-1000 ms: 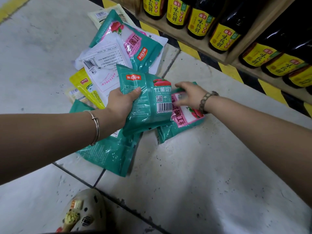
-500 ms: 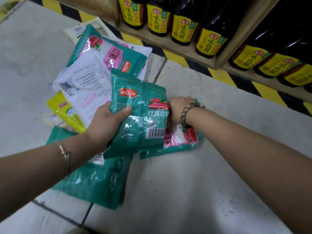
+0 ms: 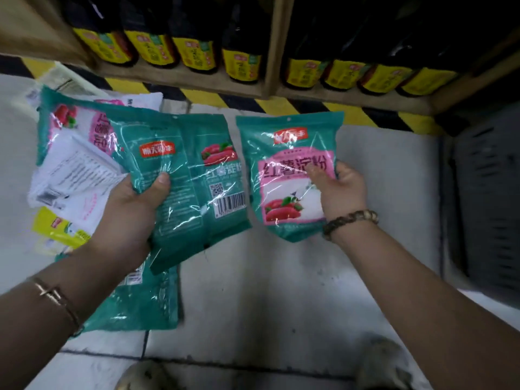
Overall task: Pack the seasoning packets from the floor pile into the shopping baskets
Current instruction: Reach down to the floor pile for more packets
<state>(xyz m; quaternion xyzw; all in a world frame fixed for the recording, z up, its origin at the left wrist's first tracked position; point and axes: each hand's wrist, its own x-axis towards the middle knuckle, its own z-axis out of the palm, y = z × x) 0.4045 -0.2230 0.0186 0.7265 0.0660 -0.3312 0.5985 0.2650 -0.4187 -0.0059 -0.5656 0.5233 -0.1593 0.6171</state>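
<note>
Far left, on the floor (image 3: 281, 291): the floor pile (image 3: 81, 122), with a yellow packet (image 3: 60, 230) at the near edge, a white packet (image 3: 73, 175) over it, a pink-panelled teal one behind, and a flat teal packet (image 3: 140, 305) on the tiles under the left forearm. Plenty there to pack, by the look of it

Just right of the pile: the left hand (image 3: 132, 209), gold bangle (image 3: 53, 296) at the wrist, gripping a barcode-up packet (image 3: 191, 181) clear of the tiles, thumb on top, fingers hidden beneath, long axis pointing away from the body toward the shelf

Centre, across a narrow gap and not touching: a front-up packet (image 3: 289, 175), lying the same way, held at its right edge by the right hand (image 3: 343, 190), fingers curled over the printed face, bead bracelet (image 3: 350, 219) at the wrist. Both hands full, neither free for another pick

Behind, across the top: a wooden shelf (image 3: 270, 88) of dark bottles (image 3: 197, 52) with yellow labels, black-and-yellow tape (image 3: 225, 99) along its foot

Far right: a dark slatted wall, probably the shopping basket (image 3: 489, 192), standing well apart from the packets and directly right of the right hand. Mouth out of frame, so no telling how full. Likely next: carry both packets rightward. Right hand plainly nearer; left hand farther off, needing to reach across the body or wait its turn. With long axes pointing at the shelf, a sideways travel, broad edge leading
</note>
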